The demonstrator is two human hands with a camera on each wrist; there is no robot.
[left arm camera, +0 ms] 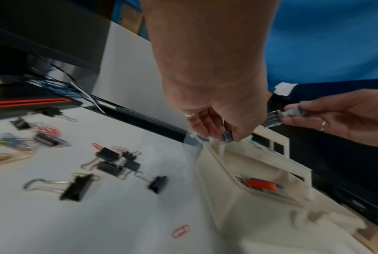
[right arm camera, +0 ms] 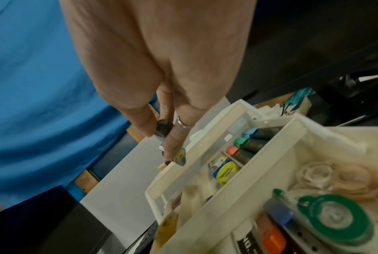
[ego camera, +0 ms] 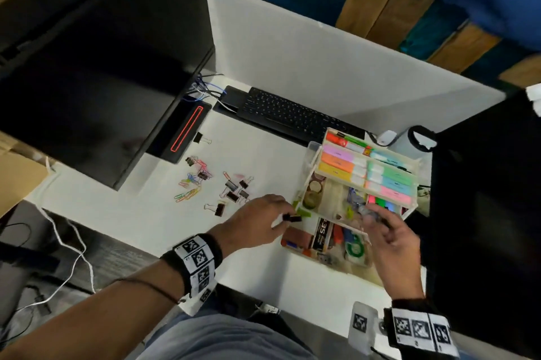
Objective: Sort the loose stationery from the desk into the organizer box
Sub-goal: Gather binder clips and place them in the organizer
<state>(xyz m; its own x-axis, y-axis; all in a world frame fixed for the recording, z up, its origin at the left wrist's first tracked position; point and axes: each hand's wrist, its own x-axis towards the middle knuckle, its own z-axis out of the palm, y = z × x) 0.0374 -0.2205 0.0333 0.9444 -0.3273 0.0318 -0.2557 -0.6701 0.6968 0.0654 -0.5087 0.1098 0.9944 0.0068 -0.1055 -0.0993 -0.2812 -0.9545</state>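
The cream tiered organizer box point(ego camera: 314, 165) stands at the desk's right, with highlighters on its upper tray and tape, clips and a stapler box lower down. My left hand point(ego camera: 288, 214) hovers at the box's left wall and pinches a black binder clip point(ego camera: 293, 218). My right hand point(ego camera: 369, 211) is over the box's middle compartment, pinching a grey binder clip point(left arm camera: 276, 117) between thumb and fingers. Loose black binder clips point(ego camera: 234, 194) and coloured paper clips point(ego camera: 189, 186) lie scattered on the white desk point(ego camera: 140, 213) left of the box. In the right wrist view the fingers point(right arm camera: 173, 142) hold a dark clip point(right arm camera: 163, 128) above the box rim point(right arm camera: 207, 132).
A large dark monitor point(ego camera: 96, 72) with a red-lit base fills the left. A black keyboard point(ego camera: 289, 116) lies behind the box, with a white mouse point(ego camera: 386, 137) and a white bottle point(ego camera: 412, 143) beside it. A second dark screen point(ego camera: 483, 213) stands at the right. Cables hang off the desk's left edge.
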